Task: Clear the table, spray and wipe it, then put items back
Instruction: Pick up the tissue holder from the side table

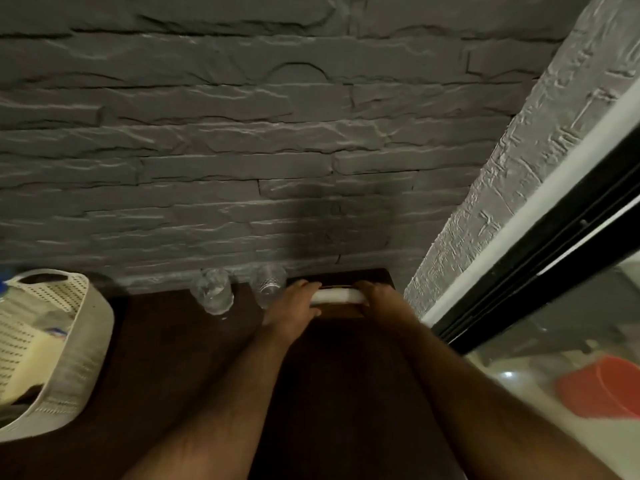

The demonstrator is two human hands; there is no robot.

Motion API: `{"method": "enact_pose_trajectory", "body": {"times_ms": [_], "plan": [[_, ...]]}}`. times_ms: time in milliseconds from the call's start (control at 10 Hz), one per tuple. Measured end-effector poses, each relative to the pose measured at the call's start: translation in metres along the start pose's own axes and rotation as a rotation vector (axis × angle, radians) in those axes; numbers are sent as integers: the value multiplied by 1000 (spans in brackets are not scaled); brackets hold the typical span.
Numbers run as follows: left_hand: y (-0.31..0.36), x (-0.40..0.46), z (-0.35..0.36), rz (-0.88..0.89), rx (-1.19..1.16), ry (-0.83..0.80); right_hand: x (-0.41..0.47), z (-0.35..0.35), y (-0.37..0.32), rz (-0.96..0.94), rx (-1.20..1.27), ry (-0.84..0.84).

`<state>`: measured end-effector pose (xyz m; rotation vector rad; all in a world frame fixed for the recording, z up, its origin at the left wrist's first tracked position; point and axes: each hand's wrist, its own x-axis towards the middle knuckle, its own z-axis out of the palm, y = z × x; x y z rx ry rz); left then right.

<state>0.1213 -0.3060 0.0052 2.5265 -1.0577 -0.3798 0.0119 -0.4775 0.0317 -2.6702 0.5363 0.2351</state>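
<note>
- Gripping the white plate (337, 295) by opposite rims: my left hand (294, 303) and right hand (379, 299) each curl around an edge, at the far corner of the dark counter (180, 341), against the stone wall (242, 150).
- I judge it sits on or just above a brown mat (341, 310); contact is unclear.
- I should keep it level, both rims equally loaded.
- I must clear the two clear glasses (213, 291) just beside my left hand.
- The perforated basket (79, 344) stands well apart.

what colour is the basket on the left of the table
Cream-white, with a pattern of small perforations in its wall; the basket shows in the head view.
</note>
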Motion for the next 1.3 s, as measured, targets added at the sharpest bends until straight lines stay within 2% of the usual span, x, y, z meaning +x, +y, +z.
{"method": "enact_pose_trajectory", "body": {"times_ms": [300, 500, 900, 1100, 1300], "plan": [[9, 83, 40, -155, 11, -4, 91, 13, 69, -51, 20, -60], [7, 98, 54, -190, 15, -24, 106, 28, 87, -61, -2, -92], [-9, 106, 71, -225, 37, -25, 123, 47, 89, -22, 51, -118], [-11, 102, 74, -243, 3, -64, 119, 46, 89, -29, -34, -100], [-4, 37, 47, -120, -67, 85, 71, 34, 59, 28, -66, 181]]}}
